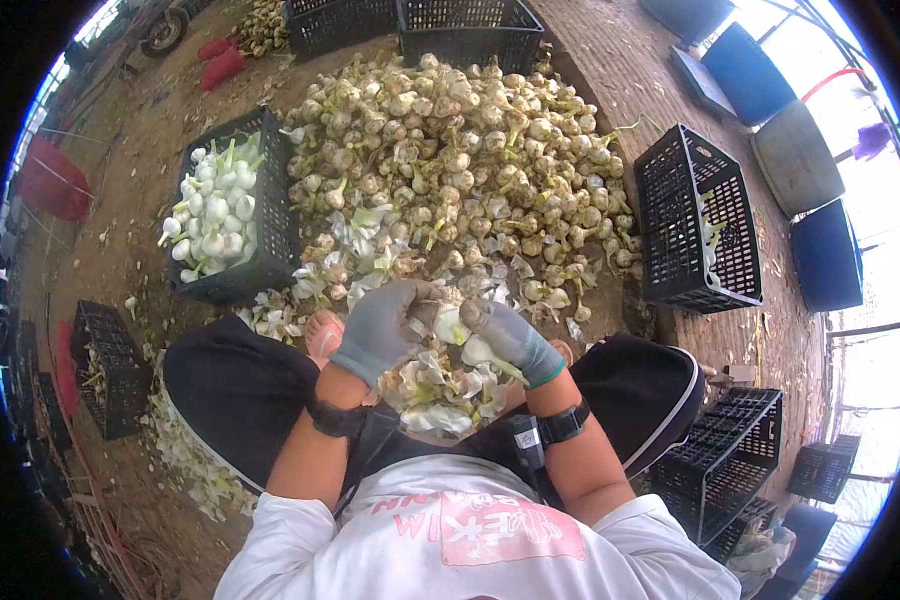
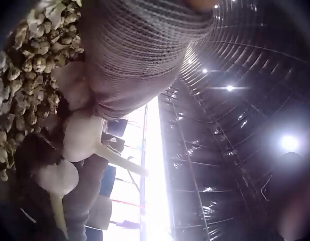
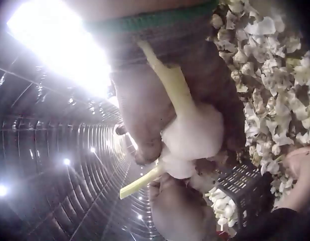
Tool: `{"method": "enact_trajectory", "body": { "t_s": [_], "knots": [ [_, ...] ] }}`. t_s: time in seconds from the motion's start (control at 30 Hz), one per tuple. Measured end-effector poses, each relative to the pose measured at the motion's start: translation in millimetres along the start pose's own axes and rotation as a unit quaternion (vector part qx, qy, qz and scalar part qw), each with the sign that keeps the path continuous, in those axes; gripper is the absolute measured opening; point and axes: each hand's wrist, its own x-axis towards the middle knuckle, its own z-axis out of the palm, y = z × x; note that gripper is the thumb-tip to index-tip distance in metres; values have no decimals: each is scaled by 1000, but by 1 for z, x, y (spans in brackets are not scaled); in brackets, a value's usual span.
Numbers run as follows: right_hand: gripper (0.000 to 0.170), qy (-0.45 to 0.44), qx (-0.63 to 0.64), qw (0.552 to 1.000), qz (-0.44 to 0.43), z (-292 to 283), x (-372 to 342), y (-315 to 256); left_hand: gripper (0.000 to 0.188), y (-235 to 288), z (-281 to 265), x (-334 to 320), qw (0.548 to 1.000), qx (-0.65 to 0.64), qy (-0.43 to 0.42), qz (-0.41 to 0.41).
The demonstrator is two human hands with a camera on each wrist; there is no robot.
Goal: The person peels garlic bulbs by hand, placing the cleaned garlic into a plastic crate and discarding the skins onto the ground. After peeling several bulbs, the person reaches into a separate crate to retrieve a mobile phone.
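Both hands wear grey gloves and meet over the lap. My left hand [image 1: 385, 325] pinches a white garlic bulb [image 1: 450, 325] with its fingertips, and its green stem [image 3: 140, 183] sticks out between the hands. My right hand [image 1: 510, 335] touches that bulb with its thumb side while holding a second peeled garlic bulb [image 3: 197, 133] against its palm. The second bulb's pale stem [image 3: 172, 88] runs back toward the green cuff. In the left wrist view both bulbs show side by side, stems pointing away. Loose papery skins [image 1: 435, 395] lie beneath the hands.
A big heap of unpeeled garlic [image 1: 450, 150] spreads in front. A black crate [image 1: 280, 215] with white peeled bulbs stands at left; another crate [image 1: 700, 220] with a few bulbs is at right. More crates [image 1: 715, 460] sit at lower right. Peeled skins [image 1: 200, 440] litter the ground.
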Motion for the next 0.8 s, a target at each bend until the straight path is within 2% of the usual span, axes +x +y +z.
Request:
{"method": "enact_trajectory", "body": {
  "t_s": [0.03,0.1,0.13,0.17,0.2,0.23,0.27,0.3,0.33,0.37,0.4,0.43,0.47,0.5,0.53,0.57,0.6,0.63,0.67,0.7,0.73,0.77,0.8],
  "knots": [
    [54,-21,50,998,14,1,-3,-3,26,-9,8,-1,1000,-1,0,-1],
    [56,-43,71,996,26,-3,-2,0,22,-26,23,-1,988,-142,49,20],
    [59,-63,93,993,38,-3,-1,2,22,-29,25,-3,988,-142,50,18],
    [59,-64,92,993,39,-3,-3,4,24,-30,27,-3,987,-157,24,-37],
    [58,-101,115,987,44,0,-7,2,26,-29,28,-2,981,-172,-2,-92],
    [57,-138,138,980,48,2,-10,2,26,-30,28,-2,980,-173,-2,-93],
    [55,-189,130,970,74,0,-10,9,25,-31,28,0,989,-113,-22,-97],
    [55,-190,130,970,75,4,-12,10,24,-32,26,1,993,-52,-42,-101],
    [54,-196,118,973,28,10,-13,11,37,-43,28,4,980,-35,-87,-174],
    [53,-201,106,974,-21,16,-13,10,37,-48,28,3,980,-34,-87,-174],
    [52,-150,64,985,-56,19,-13,1,48,-50,29,2,951,161,-123,-232],
    [54,-83,-32,991,-99,18,-1,5,60,-53,31,1,881,350,-155,-277],
    [54,-4,-36,999,-34,17,3,8,82,-66,35,-11,852,489,-91,-166],
    [54,75,-38,996,33,18,6,4,82,-54,28,-8,852,489,-93,-161],
    [53,124,-24,991,42,17,12,5,82,-31,13,-6,931,327,-89,-134],
    [53,127,-22,991,42,17,14,11,81,-12,3,-4,979,155,-83,-105],
    [53,191,-53,980,14,17,18,15,62,0,7,-6,998,10,-13,-62],
    [52,252,-85,964,-16,16,22,19,62,-2,15,-5,998,11,-14,-60],
    [44,266,-81,957,-76,20,22,24,47,-10,25,-4,1000,-8,14,12],
    [44,267,-81,957,-76,22,24,28,33,-13,30,-3,995,-28,42,82],
    [42,295,-139,943,-66,22,26,34,17,-14,32,-3,991,46,62,110],
    [40,322,-196,925,-55,19,30,42,17,-16,35,-4,991,46,63,111],
    [40,321,-182,928,-52,16,32,35,16,-19,40,-6,991,7,92,92]
  ]
}}
